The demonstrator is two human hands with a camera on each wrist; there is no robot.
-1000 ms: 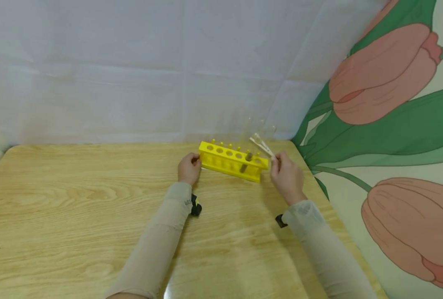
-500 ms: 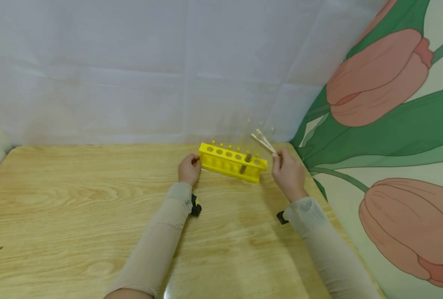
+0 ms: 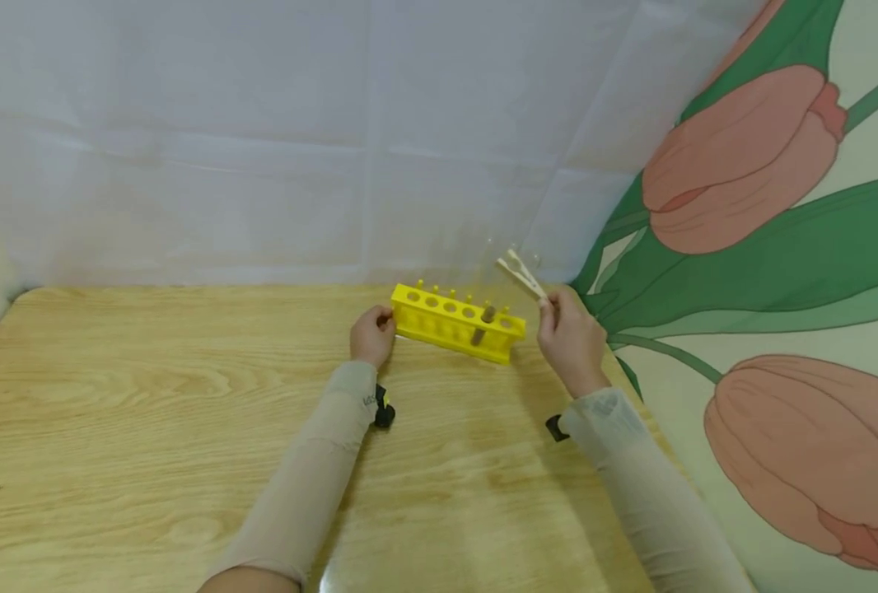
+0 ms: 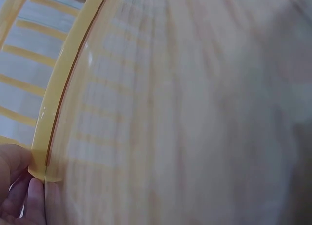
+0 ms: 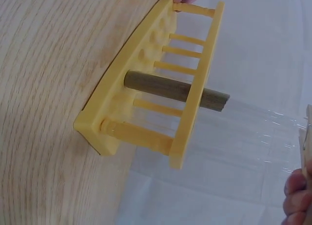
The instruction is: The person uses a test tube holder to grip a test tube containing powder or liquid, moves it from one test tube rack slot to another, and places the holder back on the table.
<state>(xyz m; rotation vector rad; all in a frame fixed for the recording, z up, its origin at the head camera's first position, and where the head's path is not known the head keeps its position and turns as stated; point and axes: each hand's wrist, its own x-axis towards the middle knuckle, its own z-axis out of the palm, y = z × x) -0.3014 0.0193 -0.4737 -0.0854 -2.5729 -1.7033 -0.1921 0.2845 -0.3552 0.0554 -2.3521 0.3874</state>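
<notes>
A yellow test tube rack (image 3: 451, 339) stands at a slant near the back of the table. My left hand (image 3: 373, 336) pinches its left end; in the left wrist view, thumb and fingers (image 4: 33, 198) grip the corner of the rack (image 4: 66, 64). A test tube (image 5: 156, 85) with dark brownish-green contents stands in a hole towards the rack's right end. My right hand (image 3: 572, 342) holds a pale wooden test tube clamp (image 3: 522, 274) above that end. Its head is beside the clear tube tops; I cannot tell whether it grips one.
Faint clear glass tubes (image 5: 263, 137) rise at the rack's right end, by small yellow pegs (image 3: 452, 293). A white cloth (image 3: 261, 165) hangs behind the wooden table (image 3: 187, 395); a tulip-patterned sheet (image 3: 750, 165) borders the right.
My right hand and the clamp have risen slightly, away from the rack. My left hand keeps its hold on the rack's left end, and the dark-filled tube stays in its hole.
</notes>
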